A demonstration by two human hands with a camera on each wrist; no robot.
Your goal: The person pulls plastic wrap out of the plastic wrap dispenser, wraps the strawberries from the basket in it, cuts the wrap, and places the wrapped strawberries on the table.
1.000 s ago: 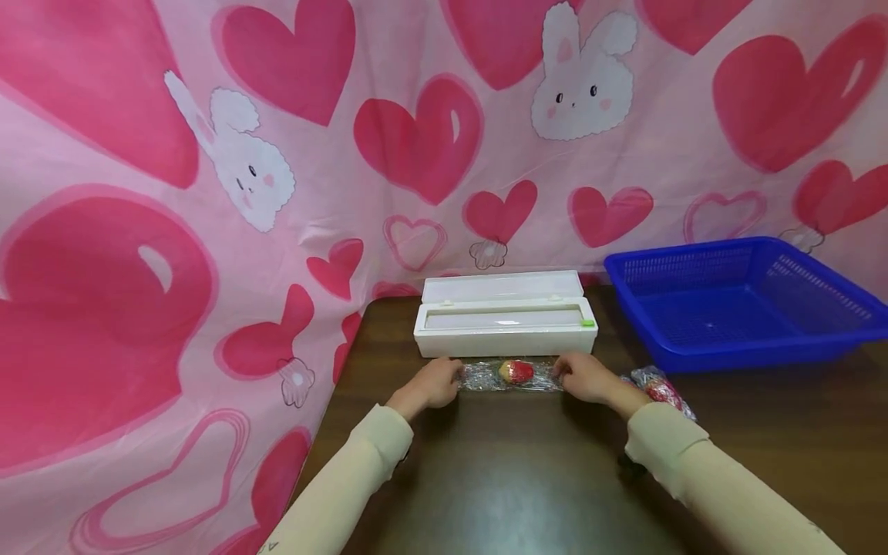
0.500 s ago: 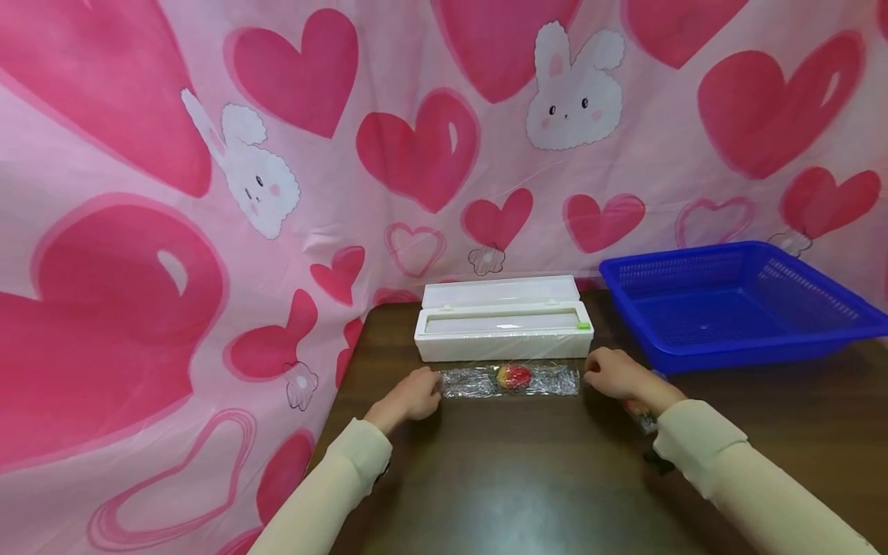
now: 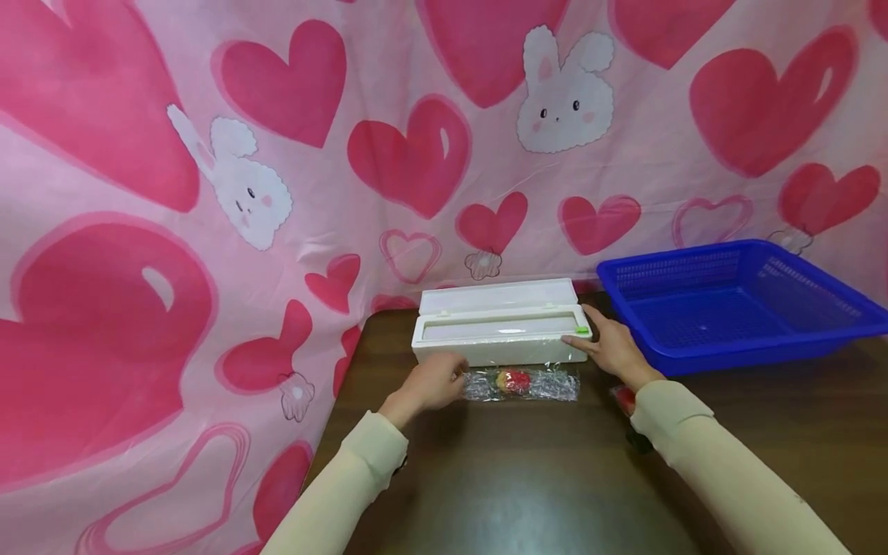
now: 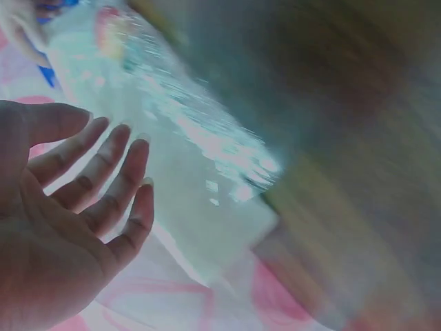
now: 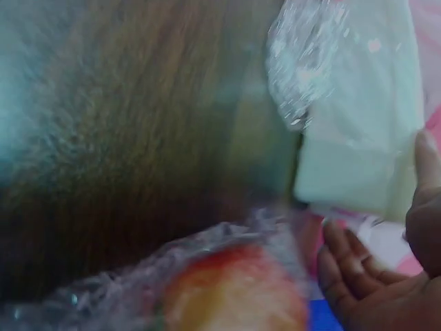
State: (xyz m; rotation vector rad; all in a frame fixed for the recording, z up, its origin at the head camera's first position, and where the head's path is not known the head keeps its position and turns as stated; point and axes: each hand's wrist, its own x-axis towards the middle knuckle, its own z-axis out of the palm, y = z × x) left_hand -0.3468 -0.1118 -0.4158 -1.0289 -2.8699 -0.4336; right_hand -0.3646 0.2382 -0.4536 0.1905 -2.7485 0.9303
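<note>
A white cling film dispenser [image 3: 486, 352] stands at the table's back, its lid [image 3: 499, 295] raised and a green slider [image 3: 582, 330] at its right end. In front lies a red-and-yellow fruit [image 3: 513, 381] in a flat strip of cling film [image 3: 558, 385]. My left hand [image 3: 432, 380] is by the strip's left end; the left wrist view shows its fingers [image 4: 103, 172] loosely bent, holding nothing. My right hand [image 3: 616, 348] is at the dispenser's right end, thumb at its front and fingers spread beyond the end. Whether those fingers touch it is unclear.
A blue plastic basket [image 3: 721, 308] stands at the back right. Another film-wrapped fruit [image 5: 234, 293] lies beneath my right wrist, mostly hidden in the head view. A pink cloth [image 3: 409, 69] with hearts and rabbits hangs behind the brown table [image 3: 513, 470].
My right hand has left the strip's right end and moved up to the dispenser's right end. My left hand first drew left, then came back right towards the fruit.
</note>
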